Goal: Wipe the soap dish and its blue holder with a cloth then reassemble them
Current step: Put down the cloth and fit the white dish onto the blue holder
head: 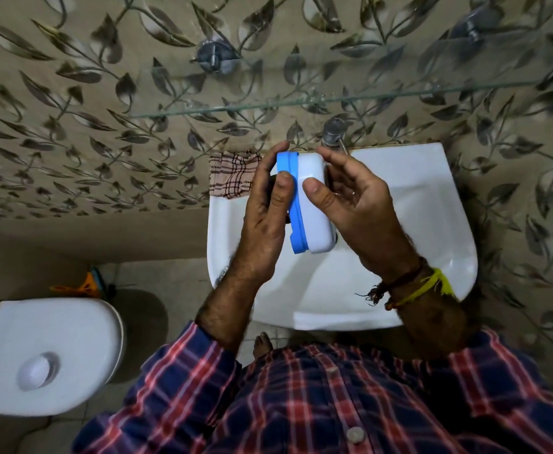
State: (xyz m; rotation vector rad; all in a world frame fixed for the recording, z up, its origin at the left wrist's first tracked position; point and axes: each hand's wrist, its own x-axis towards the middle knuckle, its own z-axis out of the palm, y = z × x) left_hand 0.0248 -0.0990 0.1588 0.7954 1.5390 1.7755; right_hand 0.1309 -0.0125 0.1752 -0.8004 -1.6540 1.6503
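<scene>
A leaf-patterned tiled wall is backing a white sink [432, 204] in a small bathroom. Over the basin, the white dish [314, 204] is sitting against the blue holder [293, 198], the pair held up on edge between both hands. The left hand [265, 224] is gripping the holder side, thumb pressing on its blue rim and fingers curling behind. The right hand [350, 204] is pinching the dish, thumb on its near face and fingers wrapping the far side. The checked cloth [234, 175] is lying on the sink's back left corner, apart from both hands. A tap [333, 132] is standing just behind the dish, a glass shelf [301, 101] above it, and a toilet [45, 352] is off to the left. The two parts look to be going together; if they are being pressed askew, the dish may be jamming or slipping out into the basin, as smooth plastic gives little grip.
</scene>
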